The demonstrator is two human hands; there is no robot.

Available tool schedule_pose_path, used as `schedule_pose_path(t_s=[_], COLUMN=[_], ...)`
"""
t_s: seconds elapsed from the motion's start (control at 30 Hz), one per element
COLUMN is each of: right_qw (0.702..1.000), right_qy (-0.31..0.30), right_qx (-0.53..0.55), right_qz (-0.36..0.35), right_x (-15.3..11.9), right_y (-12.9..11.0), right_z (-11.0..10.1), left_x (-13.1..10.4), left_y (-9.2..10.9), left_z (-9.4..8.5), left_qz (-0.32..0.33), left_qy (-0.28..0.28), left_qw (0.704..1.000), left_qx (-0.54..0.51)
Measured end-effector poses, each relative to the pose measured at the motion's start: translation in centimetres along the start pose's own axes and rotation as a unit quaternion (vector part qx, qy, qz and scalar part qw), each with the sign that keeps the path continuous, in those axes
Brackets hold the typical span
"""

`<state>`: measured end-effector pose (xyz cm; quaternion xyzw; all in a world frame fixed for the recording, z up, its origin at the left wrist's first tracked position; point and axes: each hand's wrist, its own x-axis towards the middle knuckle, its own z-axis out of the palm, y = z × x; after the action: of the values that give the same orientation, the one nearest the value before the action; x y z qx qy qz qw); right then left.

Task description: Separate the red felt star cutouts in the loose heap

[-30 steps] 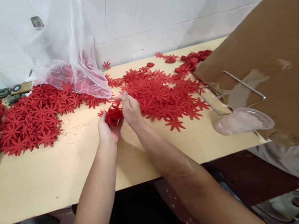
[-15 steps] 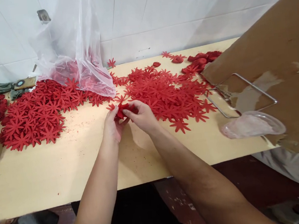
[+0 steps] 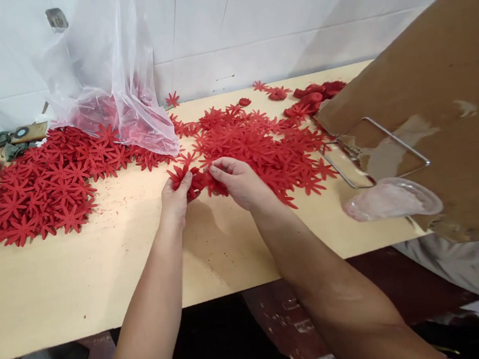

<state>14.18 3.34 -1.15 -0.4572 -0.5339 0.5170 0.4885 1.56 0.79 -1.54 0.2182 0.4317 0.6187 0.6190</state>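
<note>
Thumb and fingers of my left hand (image 3: 176, 194) pinch red flower-shaped pieces (image 3: 191, 180) above the table. Close beside it on the right, my right hand (image 3: 234, 181) is closed on another red piece (image 3: 215, 185). Both hands are raised over the near edge of a wide pile of red flower cutouts (image 3: 257, 143). A second heap of red cutouts (image 3: 43, 186) lies to the left. How many layers each hand holds is hidden by the fingers.
A clear plastic bag (image 3: 123, 94) with red pieces stands at the back against the wall. On the right are a large cardboard sheet (image 3: 439, 90), a bent metal wire frame (image 3: 398, 143) and a clear plastic container (image 3: 391, 199) on the pale table (image 3: 138, 270).
My hands have moved apart, with a red piece now in my right hand and red pieces still in my left. The whole view has shifted slightly.
</note>
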Motion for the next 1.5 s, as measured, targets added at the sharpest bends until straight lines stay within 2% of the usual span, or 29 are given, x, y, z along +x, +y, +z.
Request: schedule_pose_path(t_s=[0.07,0.17,0.27,0.37,0.5,0.6,0.73,0.97,1.1,1.2,1.3,1.4,1.5], right_qw=[0.999,0.991,0.970,0.953,0.953,0.959,0.959,0.943,0.946,0.958,0.964,0.954,0.946], right_qy=[0.024,0.100,0.188,0.237,0.231,0.216,0.228,0.215,0.214,0.200,0.212,0.226,0.216], right_qx=[-0.022,-0.060,-0.105,-0.151,-0.164,-0.154,-0.154,-0.229,-0.218,-0.183,-0.143,-0.184,-0.231], right_qz=[-0.017,-0.067,-0.109,-0.116,-0.106,-0.098,-0.069,-0.110,-0.112,-0.091,-0.069,-0.064,-0.064], right_x=[0.4,1.8,3.6,5.2,6.3,6.7,7.2,7.1,7.2,7.7,8.1,7.9,7.4], right_y=[-0.3,-0.8,-1.4,-1.9,-1.9,-1.4,-0.7,-1.6,-2.3,-2.5,-2.6,-2.8,-3.0], right_z=[-1.2,-3.5,-5.6,-7.1,-8.3,-8.6,-8.8,-9.0,-8.7,-8.5,-8.3,-8.2,-8.1], left_x=[0.1,0.3,0.5,0.6,0.5,0.3,0.4,0.6,0.7,0.6,0.5,0.5,0.5], left_y=[0.1,0.2,0.0,-0.2,-0.2,-0.2,-0.3,-0.2,-0.2,-0.1,0.2,0.3,0.3], left_z=[-0.1,-0.2,-0.3,-0.4,-0.4,-0.4,-0.4,-0.6,-0.5,-0.5,-0.4,-0.4,-0.4], left_qz=[-0.007,-0.019,-0.019,-0.009,-0.006,-0.020,-0.022,-0.012,-0.016,-0.033,-0.050,-0.048,-0.032], left_qy=[0.027,0.053,0.045,0.034,0.018,-0.011,-0.033,-0.053,-0.040,-0.018,0.000,0.022,0.031], left_qw=[1.000,0.998,0.998,0.997,0.998,0.999,0.999,0.998,0.999,0.999,0.998,0.997,0.997], left_qx=[0.006,0.024,0.047,0.063,0.056,0.041,0.026,-0.024,-0.016,0.010,0.028,0.048,0.067])
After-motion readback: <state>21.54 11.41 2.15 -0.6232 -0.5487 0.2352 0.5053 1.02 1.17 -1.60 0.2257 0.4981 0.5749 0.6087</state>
